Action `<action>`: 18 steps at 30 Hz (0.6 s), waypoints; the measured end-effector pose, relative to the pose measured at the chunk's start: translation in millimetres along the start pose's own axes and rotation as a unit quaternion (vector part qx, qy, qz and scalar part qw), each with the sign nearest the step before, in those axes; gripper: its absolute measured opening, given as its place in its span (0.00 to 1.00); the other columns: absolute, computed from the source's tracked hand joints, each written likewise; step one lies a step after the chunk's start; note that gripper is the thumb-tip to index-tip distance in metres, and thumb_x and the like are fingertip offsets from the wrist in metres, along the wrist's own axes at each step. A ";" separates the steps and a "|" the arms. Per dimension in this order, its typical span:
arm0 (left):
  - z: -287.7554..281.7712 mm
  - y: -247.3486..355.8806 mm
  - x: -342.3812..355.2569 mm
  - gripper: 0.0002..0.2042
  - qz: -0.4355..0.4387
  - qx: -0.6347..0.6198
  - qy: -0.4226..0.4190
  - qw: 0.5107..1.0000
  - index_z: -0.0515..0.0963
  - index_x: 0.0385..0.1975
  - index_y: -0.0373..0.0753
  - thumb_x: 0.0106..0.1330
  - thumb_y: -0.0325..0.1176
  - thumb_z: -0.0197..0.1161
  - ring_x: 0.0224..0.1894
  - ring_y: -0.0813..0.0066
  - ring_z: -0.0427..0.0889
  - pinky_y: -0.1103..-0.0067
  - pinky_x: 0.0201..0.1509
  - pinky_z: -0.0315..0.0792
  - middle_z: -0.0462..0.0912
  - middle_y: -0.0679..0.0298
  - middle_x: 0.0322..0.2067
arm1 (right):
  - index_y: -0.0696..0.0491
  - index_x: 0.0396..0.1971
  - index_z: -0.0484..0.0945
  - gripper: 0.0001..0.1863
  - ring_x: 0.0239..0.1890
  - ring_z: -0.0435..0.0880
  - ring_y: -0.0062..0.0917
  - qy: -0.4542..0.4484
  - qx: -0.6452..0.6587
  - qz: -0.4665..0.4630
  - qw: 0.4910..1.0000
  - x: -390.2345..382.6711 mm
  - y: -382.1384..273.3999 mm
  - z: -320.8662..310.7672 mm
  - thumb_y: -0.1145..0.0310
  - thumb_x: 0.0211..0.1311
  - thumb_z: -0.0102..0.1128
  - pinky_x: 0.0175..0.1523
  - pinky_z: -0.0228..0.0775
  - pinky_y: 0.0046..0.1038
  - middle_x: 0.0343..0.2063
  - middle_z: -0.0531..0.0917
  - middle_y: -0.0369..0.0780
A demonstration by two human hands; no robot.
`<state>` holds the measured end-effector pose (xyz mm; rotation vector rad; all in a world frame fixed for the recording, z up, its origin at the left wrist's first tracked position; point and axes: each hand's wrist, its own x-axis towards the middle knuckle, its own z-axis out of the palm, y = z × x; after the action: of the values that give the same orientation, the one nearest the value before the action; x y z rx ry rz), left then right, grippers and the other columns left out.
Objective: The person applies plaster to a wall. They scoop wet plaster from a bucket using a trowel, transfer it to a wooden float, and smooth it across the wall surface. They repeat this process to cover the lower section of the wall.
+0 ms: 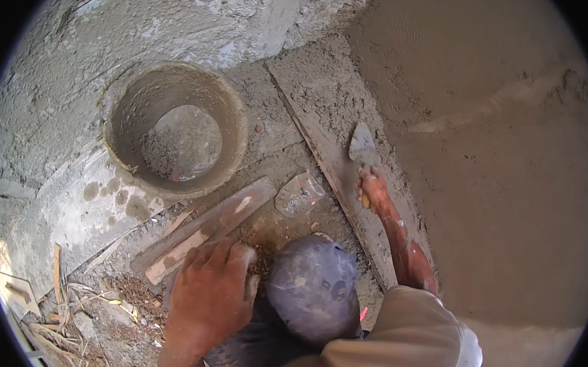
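Observation:
My right hand (372, 188) is closed round the handle of a small pointed trowel (362, 146). The blade is smeared with mortar and rests over a mortar-covered plank edge (349, 167). To the right spreads a smooth, wet grey-brown mortar surface (489, 189). My left hand (213, 293) is at the lower left, beside my knee, its fingers curled over with the tips hidden; what they hold, if anything, does not show. Just beyond it lies a flat wooden board (239, 207) with mortar on it.
A round mortar-caked tub (237, 129) with some mix at its bottom stands left of centre, by a rough plastered wall (183, 15). A crumpled clear plastic piece (299, 194) lies near the knee. Wood scraps and dry debris (56, 330) cover the lower left.

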<state>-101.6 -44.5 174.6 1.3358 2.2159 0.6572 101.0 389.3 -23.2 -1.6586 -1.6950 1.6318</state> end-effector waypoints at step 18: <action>22.2 -15.1 101.2 0.12 -0.163 -0.078 0.013 0.983 0.77 0.42 0.33 0.62 0.20 0.71 0.35 0.58 0.85 0.67 0.42 0.78 0.83 0.53 0.36 | 0.63 0.64 0.74 0.24 0.14 0.69 0.18 -0.045 -0.115 0.003 0.992 140.1 -62.5 -62.5 0.61 0.79 0.61 0.16 0.62 0.29 0.20 0.73 0.33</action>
<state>-140.5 43.6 133.5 0.8645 2.2792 0.7089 74.4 552.8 -20.5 -1.7151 -1.9887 1.5866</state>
